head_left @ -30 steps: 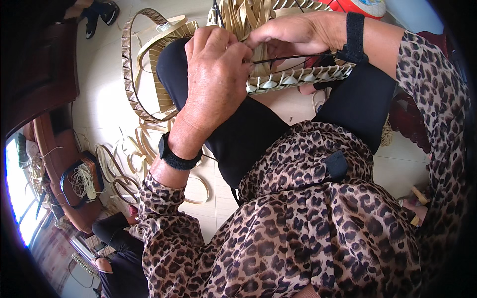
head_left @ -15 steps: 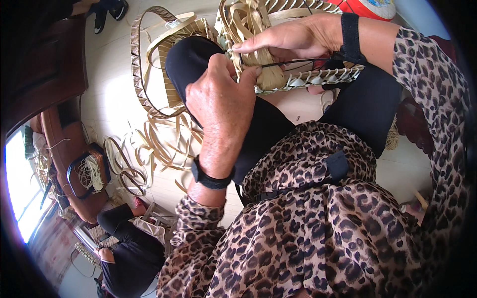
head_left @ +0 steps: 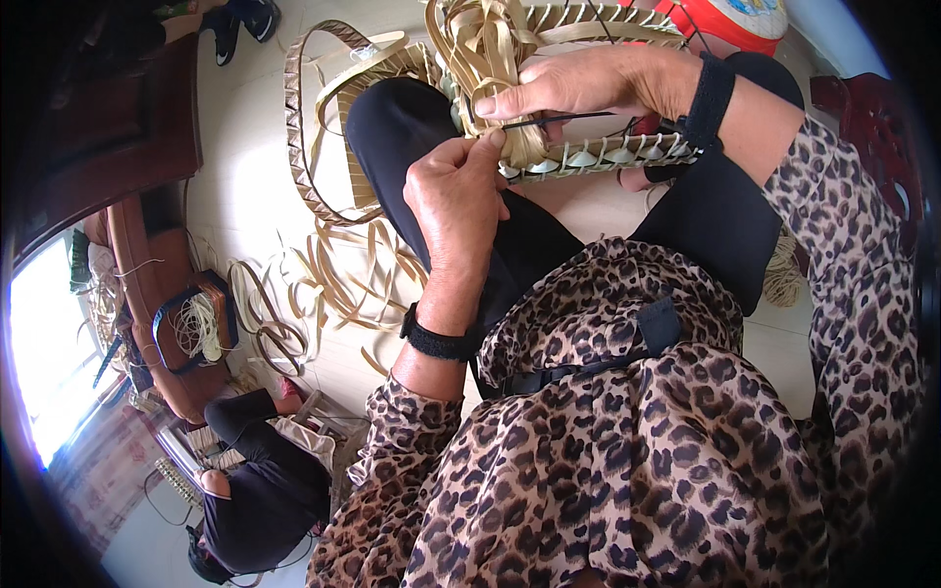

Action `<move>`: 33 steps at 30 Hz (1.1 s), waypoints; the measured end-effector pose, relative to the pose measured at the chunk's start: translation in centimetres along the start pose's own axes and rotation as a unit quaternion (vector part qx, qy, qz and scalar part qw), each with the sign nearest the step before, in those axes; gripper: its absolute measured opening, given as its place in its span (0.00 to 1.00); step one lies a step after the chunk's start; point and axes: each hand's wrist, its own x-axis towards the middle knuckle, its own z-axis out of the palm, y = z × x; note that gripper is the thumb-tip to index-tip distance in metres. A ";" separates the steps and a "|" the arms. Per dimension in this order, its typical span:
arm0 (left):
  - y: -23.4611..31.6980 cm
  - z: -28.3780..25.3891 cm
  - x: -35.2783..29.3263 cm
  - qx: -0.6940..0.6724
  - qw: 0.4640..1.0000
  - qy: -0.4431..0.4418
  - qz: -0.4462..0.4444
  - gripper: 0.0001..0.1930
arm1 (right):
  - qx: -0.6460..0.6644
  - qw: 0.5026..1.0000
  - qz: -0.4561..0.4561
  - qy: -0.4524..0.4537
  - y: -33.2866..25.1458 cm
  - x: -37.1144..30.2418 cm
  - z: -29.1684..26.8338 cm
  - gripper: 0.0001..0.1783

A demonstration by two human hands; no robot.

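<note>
A woven basket (head_left: 627,155) with a white-laced rim rests across my knees, and a loose bundle of flat tan strips (head_left: 480,49) spills over its left end. My left hand (head_left: 453,201) is closed at the bundle's near side, pinching a thin black cord (head_left: 564,120) between thumb and fingertips. The cord runs right, beneath my right hand (head_left: 588,83). That hand is closed around part of the tan strips, its thumb lying over them. Its other fingers are partly hidden behind the strips.
Left of my knee stands another basket with a tall braided handle (head_left: 299,118). Loose strips (head_left: 358,279) litter the floor. A red round container (head_left: 730,22) is at the far right. A dark wooden piece of furniture (head_left: 108,127) and a seated person in black (head_left: 265,500) are to the left.
My left hand has shifted slightly right and down, still pinching the cord. The right hand has moved a little right over the strips. The whole view has shifted slightly.
</note>
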 end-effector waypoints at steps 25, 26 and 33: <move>-2.0 0.7 -0.8 -0.249 0.949 -0.150 -0.121 0.17 | -0.084 0.996 0.014 0.025 0.9 -0.6 0.6 0.23; -2.1 0.5 -0.8 -0.246 0.948 -0.163 -0.119 0.17 | -0.151 0.988 0.035 0.016 0.3 -1.0 0.5 0.28; -0.5 0.9 -0.2 -0.264 0.948 -0.143 -0.108 0.17 | -0.221 0.961 -0.014 0.164 -0.5 -0.9 0.0 0.31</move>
